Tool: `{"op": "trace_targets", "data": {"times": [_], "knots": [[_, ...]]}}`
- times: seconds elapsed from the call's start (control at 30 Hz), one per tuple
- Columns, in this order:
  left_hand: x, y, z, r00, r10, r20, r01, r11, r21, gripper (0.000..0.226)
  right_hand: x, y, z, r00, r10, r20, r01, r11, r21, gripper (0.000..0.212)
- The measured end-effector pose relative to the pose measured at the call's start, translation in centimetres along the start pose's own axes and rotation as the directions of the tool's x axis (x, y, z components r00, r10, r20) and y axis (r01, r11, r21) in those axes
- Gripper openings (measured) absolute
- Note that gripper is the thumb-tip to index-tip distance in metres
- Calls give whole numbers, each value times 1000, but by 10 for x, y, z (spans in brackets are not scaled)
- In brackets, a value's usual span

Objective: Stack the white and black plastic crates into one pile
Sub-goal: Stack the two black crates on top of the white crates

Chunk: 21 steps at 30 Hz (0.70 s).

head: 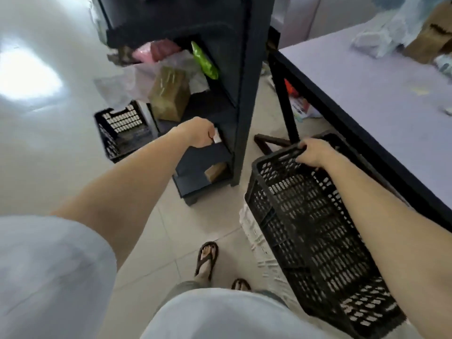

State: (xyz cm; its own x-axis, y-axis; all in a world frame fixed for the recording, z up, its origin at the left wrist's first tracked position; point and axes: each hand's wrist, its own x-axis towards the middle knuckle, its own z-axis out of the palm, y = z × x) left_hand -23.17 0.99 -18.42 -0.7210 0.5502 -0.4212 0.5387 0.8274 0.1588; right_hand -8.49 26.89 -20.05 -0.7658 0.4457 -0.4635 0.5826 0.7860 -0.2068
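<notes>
Your right hand (314, 152) is gripping the perforated black plastic crate (318, 238), nested atop a white plastic crate (256, 238); your left hand (199, 133) is pinching something small and white.

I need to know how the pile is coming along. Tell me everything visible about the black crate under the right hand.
The black crate is perforated plastic with lattice walls and floor, open-topped and empty. It sits tilted, nested into a white crate on the tiled floor beside the table. The right hand grips its far rim.
</notes>
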Motion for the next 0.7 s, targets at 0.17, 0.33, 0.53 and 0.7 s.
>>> {"op": "trace_targets", "data": {"times": [0.17, 0.33, 0.53, 0.7], "knots": [[-66, -91, -4, 967, -254, -33, 251, 966, -68, 21, 5, -123, 16, 969, -236, 68, 240, 969, -55, 46], [-131, -170, -2, 904, -423, -55, 419, 905, -75, 35, -7, -252, 40, 908, -398, 132, 416, 896, -155, 44], [-196, -297, 7, 818, -570, -79, 550, 814, -187, 37, -32, -415, 92, 808, -542, 232, 588, 774, -237, 37], [-234, -417, 21, 793, -608, -18, 593, 780, -201, 38, -54, -542, 139, 761, -596, 256, 646, 729, -226, 44]]}}
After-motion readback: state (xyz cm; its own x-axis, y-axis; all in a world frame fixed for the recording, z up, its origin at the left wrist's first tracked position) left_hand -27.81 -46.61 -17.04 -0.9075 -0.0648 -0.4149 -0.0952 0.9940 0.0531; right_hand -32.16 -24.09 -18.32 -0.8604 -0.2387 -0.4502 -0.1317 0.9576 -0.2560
